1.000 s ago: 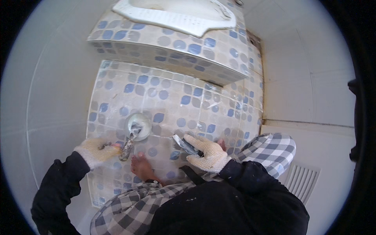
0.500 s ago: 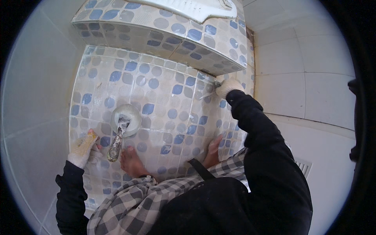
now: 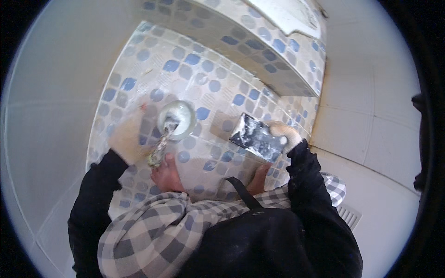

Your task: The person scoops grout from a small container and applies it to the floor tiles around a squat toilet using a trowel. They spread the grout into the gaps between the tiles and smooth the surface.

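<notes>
In my gloved right hand (image 3: 286, 135) is a flat, rectangular black spreader (image 3: 257, 138), its face smeared with white paste. I grip it by the right end, thumb on the smeared face, and hold it tilted over the tiles. A round, pale bowl (image 3: 189, 128) of white paste stands on the tiled floor. A putty knife (image 3: 160, 149) rests in it, blade in the paste and crusted handle leaning out toward me. My gloved left hand (image 3: 130, 138) is just left of that handle, its fingers smeared by motion; whether it touches the handle I cannot tell.
The floor (image 3: 204, 160) has blue and grey patterned tiles with whitish smears. My bare feet (image 3: 168, 175) stand close behind the bowl. A tiled step (image 3: 259, 51) carrying a white ceramic fixture (image 3: 292, 16) runs across the back. Pale walls close in on both sides; a drain grate (image 3: 348, 217) lies at right.
My right hand has come back from the step's corner toward me, turning the spreader's smeared face up. The left hand has moved right and forward, toward the bowl. The view has turned and shifted.
</notes>
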Action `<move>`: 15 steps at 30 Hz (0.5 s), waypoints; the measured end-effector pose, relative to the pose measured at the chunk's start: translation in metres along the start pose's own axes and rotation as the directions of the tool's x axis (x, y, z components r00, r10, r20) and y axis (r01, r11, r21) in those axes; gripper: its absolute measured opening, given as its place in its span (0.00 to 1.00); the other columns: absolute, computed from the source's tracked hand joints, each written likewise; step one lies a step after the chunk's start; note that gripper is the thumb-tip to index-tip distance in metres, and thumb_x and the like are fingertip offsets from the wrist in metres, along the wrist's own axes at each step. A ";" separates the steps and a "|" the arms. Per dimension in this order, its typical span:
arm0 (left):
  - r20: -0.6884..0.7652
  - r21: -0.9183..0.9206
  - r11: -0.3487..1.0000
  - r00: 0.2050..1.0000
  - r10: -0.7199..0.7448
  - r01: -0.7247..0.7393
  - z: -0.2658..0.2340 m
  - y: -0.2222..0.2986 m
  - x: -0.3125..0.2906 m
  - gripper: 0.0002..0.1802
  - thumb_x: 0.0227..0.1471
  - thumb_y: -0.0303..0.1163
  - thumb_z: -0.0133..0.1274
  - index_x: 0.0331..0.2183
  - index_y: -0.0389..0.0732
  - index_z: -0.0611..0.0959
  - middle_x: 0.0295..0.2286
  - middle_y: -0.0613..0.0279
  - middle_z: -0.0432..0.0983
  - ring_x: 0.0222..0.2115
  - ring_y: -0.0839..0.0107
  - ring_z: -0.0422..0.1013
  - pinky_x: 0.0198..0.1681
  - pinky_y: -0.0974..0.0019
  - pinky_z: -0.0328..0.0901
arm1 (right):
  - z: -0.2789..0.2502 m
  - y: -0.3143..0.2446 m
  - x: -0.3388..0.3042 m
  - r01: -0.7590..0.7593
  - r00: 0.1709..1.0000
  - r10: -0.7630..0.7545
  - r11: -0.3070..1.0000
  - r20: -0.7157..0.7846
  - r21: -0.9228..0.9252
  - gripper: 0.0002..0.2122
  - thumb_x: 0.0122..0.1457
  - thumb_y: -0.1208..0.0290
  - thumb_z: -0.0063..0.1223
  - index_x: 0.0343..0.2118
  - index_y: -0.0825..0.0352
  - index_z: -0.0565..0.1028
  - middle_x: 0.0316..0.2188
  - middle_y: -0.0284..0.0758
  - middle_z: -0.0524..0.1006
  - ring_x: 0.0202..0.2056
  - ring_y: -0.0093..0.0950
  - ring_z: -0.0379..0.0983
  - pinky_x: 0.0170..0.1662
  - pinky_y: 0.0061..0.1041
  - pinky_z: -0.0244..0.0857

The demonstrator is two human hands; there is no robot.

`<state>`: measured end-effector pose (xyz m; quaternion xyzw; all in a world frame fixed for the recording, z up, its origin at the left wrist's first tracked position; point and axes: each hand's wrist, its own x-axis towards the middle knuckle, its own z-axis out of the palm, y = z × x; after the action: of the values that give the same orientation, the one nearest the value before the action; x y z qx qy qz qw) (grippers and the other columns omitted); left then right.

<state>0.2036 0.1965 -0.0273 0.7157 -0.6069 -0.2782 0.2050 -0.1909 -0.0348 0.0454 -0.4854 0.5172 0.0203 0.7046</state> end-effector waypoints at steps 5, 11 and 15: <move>-0.090 -0.058 0.992 0.991 0.103 -0.109 0.055 -0.008 0.028 0.49 0.37 0.49 0.67 0.58 0.37 0.67 0.56 0.40 0.62 0.60 0.48 0.57 0.64 0.43 0.47 | 0.080 -0.016 0.010 0.460 0.880 -0.410 0.863 0.241 -0.209 0.21 0.53 0.69 0.60 0.52 0.61 0.77 0.54 0.46 0.73 0.52 0.38 0.72 0.55 0.35 0.67; -0.195 -0.075 0.991 0.976 0.099 -0.115 0.087 -0.019 0.035 0.36 0.48 0.39 0.57 0.57 0.39 0.69 0.57 0.48 0.63 0.61 0.52 0.57 0.66 0.43 0.43 | 0.153 -0.024 0.017 0.645 0.537 -0.622 -0.132 0.570 -0.752 0.22 0.43 0.70 0.57 0.46 0.57 0.80 0.58 0.42 0.69 0.47 0.43 0.70 0.48 0.42 0.68; -0.125 -0.044 0.999 0.992 0.015 -0.021 0.083 -0.012 0.035 0.36 0.50 0.37 0.53 0.60 0.37 0.66 0.59 0.51 0.63 0.63 0.56 0.54 0.67 0.43 0.40 | 0.138 -0.031 -0.013 0.626 0.645 -0.466 -0.133 0.606 -0.768 0.21 0.42 0.70 0.57 0.45 0.57 0.80 0.58 0.40 0.68 0.48 0.43 0.69 0.48 0.43 0.67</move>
<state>0.1623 0.1682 -0.1031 0.7215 -0.5928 -0.2446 0.2612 -0.0823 0.0520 0.0750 -0.9739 0.0789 0.0749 0.1991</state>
